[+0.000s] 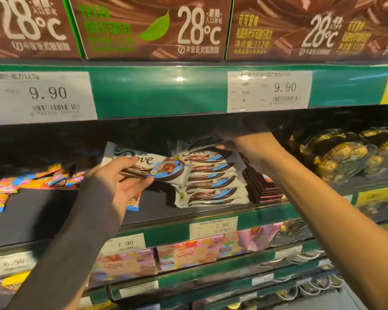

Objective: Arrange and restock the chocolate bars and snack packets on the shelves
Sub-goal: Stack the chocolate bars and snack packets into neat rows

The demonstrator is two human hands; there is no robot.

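My left hand (119, 180) holds a white Dove chocolate bar (152, 164) by its lower left edge, level above the middle shelf (54, 211). To its right lies a stack of the same white Dove bars (211, 182). My right hand (240, 139) reaches deep over the top of that stack, its fingers on the uppermost bar at the back; the fingertips are in shadow. A pile of dark brown bars with red edges (262, 186) leans right of the white stack, partly behind my right forearm.
Colourful snack packets (31, 180) lie scattered on the shelf's left side. Gold-wrapped chocolates in clear boxes (345, 153) sit at the right. Large brown 28°C chocolate boxes (152, 27) fill the shelf above. Pink packets (188, 253) stand on the shelf below.
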